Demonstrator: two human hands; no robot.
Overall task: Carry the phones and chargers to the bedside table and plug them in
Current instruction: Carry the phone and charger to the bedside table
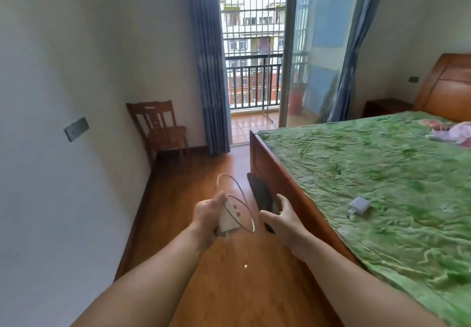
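Note:
My left hand (207, 215) grips a white charger (228, 218) whose thin white cable (239, 194) loops up and to the right. My right hand (280, 218) holds a dark phone (261, 194) upright, its edge towards me, close to the bed's wooden footboard. A second grey-white charger (359, 205) with its cable lies on the green bedspread (369, 168). The dark wooden bedside table (387, 107) stands far off beside the headboard, near the right curtain. A wall socket (413, 79) sits above it.
A wooden chair (159, 126) stands against the left wall by the blue curtain (209, 71). A wall plate (76, 129) is on the left wall. The wooden floor (204, 168) runs between wall and bed to the open balcony door (251, 59). Pink cloth (453, 133) lies near the headboard.

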